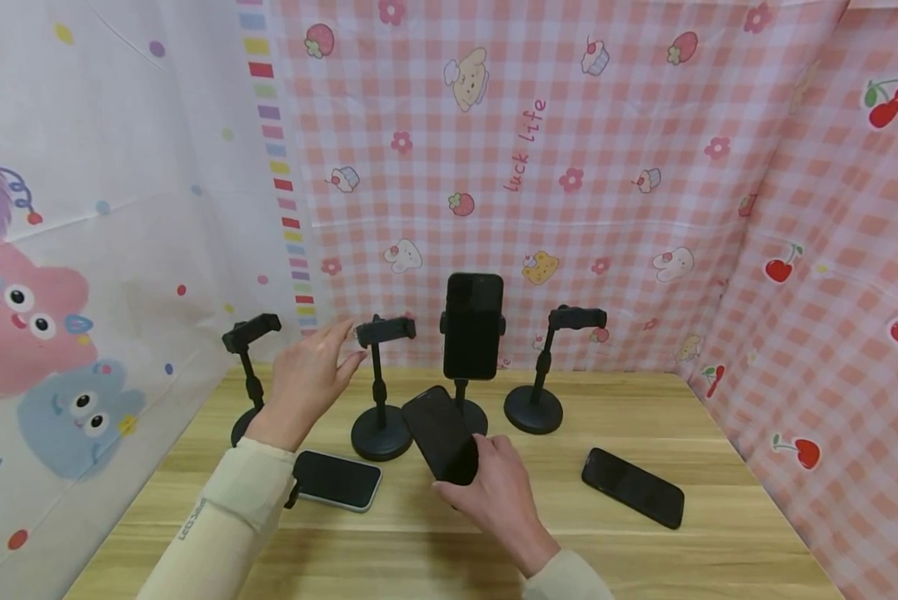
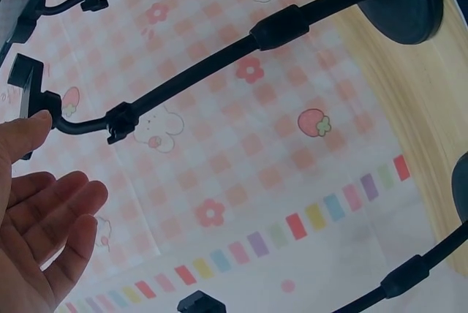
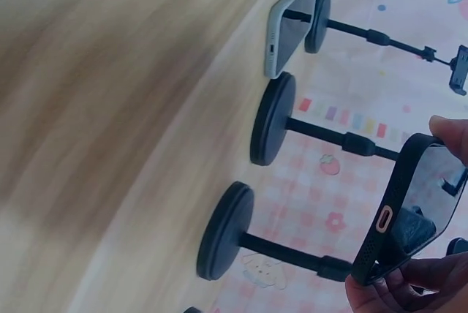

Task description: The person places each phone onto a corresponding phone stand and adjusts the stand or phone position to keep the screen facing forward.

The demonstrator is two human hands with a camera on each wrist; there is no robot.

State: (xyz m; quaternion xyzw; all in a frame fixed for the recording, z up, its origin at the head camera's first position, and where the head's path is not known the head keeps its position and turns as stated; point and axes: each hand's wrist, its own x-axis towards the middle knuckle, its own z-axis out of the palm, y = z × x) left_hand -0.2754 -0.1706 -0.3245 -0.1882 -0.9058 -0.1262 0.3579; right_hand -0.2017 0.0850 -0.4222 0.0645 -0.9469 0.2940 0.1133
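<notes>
Head view: my right hand [image 1: 497, 492] grips a black phone [image 1: 441, 435] just above the desk [image 1: 719, 533], while my left hand [image 1: 308, 377], fingers relaxed, touches the empty stand's clamp [image 1: 386, 331]. Next, I judge, that clamp needs spreading to seat the phone.

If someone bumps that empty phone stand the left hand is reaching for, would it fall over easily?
Probably not easily. The stand sits on a wide round base that looks weighty, so a light nudge from the left hand would likely slide it on the smooth wooden table. Its thin tall pole and clamp on top might wobble, and a push up high could tip it.
</notes>
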